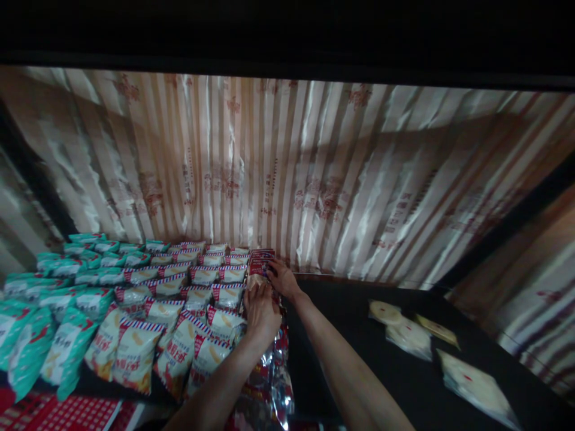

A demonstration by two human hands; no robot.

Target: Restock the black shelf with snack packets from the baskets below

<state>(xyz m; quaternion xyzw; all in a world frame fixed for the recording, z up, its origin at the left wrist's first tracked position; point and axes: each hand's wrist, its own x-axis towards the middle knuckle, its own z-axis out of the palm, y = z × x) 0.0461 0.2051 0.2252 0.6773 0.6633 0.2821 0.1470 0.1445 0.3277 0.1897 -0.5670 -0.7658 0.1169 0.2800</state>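
A dark red snack packet [260,256] stands at the back of the dark shelf, in a row of its own at the right end of the snack bags. My left hand [264,308] has its fingers curled on the lower front of this packet. Farther back, my right hand [282,276] grips its right edge with bent fingers. Below my left hand, shiny red and silver packets [281,377] run down toward the front edge, partly covered by my left forearm. Just left of my hands sit white shrimp snack bags [227,296] with red and blue striped tops.
Teal snack bags [81,344] fill the left end of the black shelf [327,311]. Flat, clear-wrapped pale round packs [408,338] and another wrapped pack [476,383] lie on the right. Pleated printed cloth [278,173] hangs behind. A red crate [72,413] is below the front edge.
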